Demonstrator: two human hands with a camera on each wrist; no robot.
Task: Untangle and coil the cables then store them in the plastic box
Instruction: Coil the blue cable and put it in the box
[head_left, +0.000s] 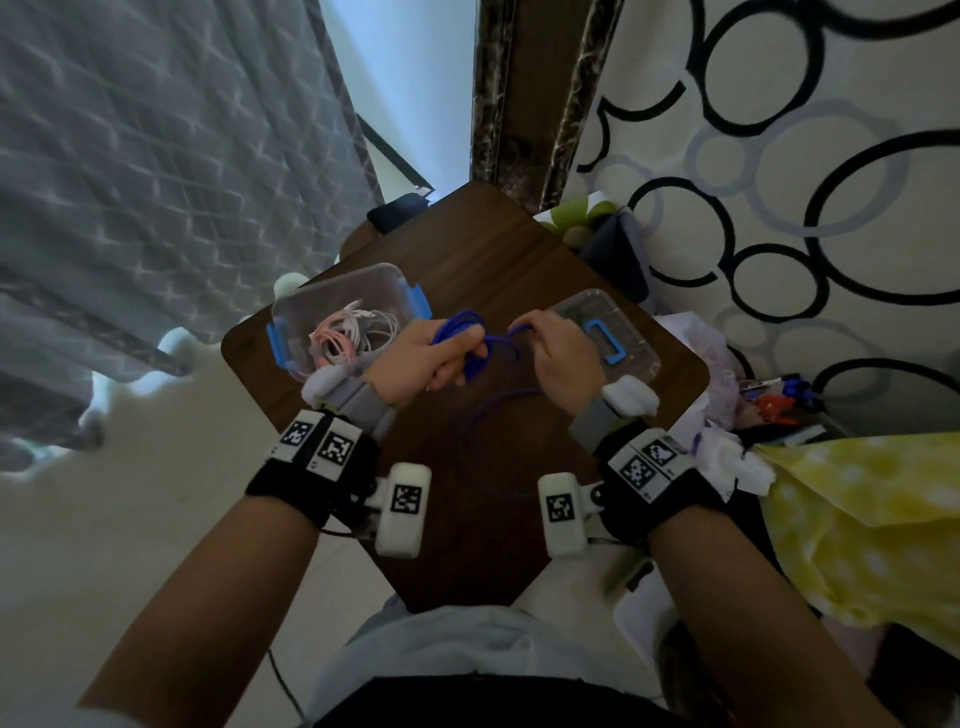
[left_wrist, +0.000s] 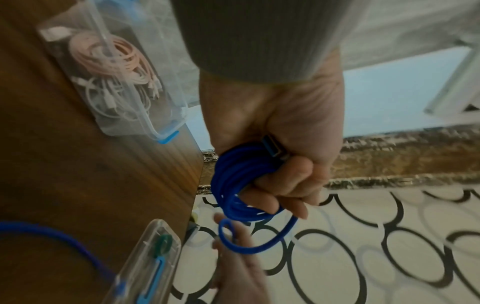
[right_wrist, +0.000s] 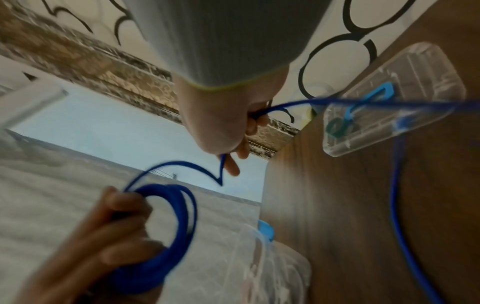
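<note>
Blue cable (head_left: 470, 345) is held above the middle of the wooden table (head_left: 467, 249), between the two hands; several finished loops are gathered in the left hand (head_left: 415, 358), whose fingers are curled tightly round the bundle, with one plug end seen tucked against the palm in the left wrist view; the loose run is pinched by the right hand (head_left: 553, 358) between thumb and curled fingers, just beside the coil and to its right; from that pinch the uncoiled tail (head_left: 498, 410) is seen to drop toward the body and trail across the tabletop, its long axis running roughly from the hands back to the near edge; the coming loop is judged to depend on this: the slack lies on the right hand's side, so it is the nearer hand for feeding, while the coil is kept steady by the left; the plastic box (head_left: 291, 312) stands open at the left of the table, just beyond the left hand, with pink and white cables (head_left: 345, 335) already coiled inside; its clear lid (head_left: 631, 338) with a blue handle lies apart at the right, behind the right hand; coiling appears well advanced but not complete.
</note>
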